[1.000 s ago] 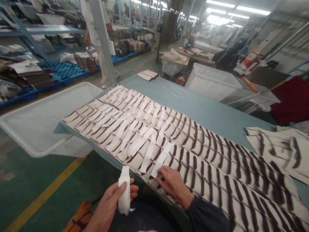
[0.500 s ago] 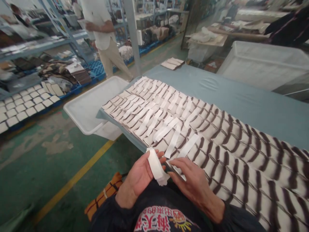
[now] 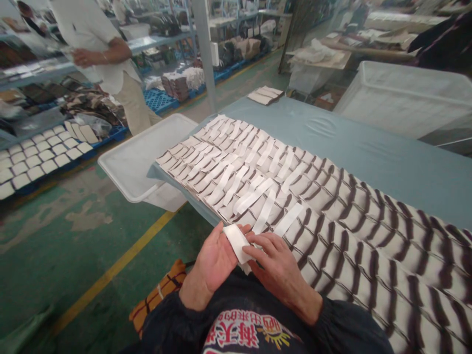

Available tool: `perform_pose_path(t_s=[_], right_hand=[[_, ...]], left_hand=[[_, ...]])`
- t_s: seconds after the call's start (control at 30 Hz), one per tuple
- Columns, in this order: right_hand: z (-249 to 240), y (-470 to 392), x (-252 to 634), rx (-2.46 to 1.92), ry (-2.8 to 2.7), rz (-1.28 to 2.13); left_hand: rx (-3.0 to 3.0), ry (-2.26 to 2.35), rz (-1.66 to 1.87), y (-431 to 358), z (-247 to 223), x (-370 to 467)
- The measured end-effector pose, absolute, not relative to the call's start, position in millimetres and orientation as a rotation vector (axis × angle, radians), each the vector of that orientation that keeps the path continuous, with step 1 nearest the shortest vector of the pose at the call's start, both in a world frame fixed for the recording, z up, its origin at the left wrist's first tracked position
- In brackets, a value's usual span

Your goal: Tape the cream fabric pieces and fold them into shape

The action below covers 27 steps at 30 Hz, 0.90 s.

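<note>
A small bundle of white strips [image 3: 237, 242] lies across the palm and fingers of my left hand [image 3: 213, 260], which is turned upward near the table's front edge. My right hand [image 3: 282, 268] is at the right side of the bundle, its fingertips touching the strips. Just beyond both hands, rows of overlapping cream pieces with dark brown edges [image 3: 339, 236] cover much of the table. Loose white strips [image 3: 264, 211] lie on top of the left part of these rows.
The table's blue-green cover [image 3: 354, 142] bears a small cream stack [image 3: 265, 95] at its far end. A white bin [image 3: 147, 152] stands left of the table, another [image 3: 405, 98] behind it. A person [image 3: 106, 59] is by the shelves at the left.
My right hand has moved left and onto the white strips, which now look flatter and less curled. The person in the background has moved left.
</note>
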State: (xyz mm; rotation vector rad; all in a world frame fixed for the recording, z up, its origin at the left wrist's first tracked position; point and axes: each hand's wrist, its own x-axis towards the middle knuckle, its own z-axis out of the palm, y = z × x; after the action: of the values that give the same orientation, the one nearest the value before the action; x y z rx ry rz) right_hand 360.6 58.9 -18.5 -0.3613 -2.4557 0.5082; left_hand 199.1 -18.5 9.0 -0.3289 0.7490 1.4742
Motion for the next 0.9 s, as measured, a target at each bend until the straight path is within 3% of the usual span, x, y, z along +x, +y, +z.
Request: perform_pose_path(t_s=[0.2,0.53,0.73,0.9], right_hand=[[-16,59,357,-0.389,-2.374,0.645],[-10,68,355,-0.87,-2.069,1.303],[0,89,359,-1.008,-2.069,1.336],[13,127,372,-1.063,-2.09,1.084]], left_hand=[[-0.283,0.769,1.497,-14,6,203],[-0.109,0.913,1.439,-19,-2,210],[0.221,1.047,1.279,-32,-8,206],[0.339,1.146,1.062,-41,-6,204]])
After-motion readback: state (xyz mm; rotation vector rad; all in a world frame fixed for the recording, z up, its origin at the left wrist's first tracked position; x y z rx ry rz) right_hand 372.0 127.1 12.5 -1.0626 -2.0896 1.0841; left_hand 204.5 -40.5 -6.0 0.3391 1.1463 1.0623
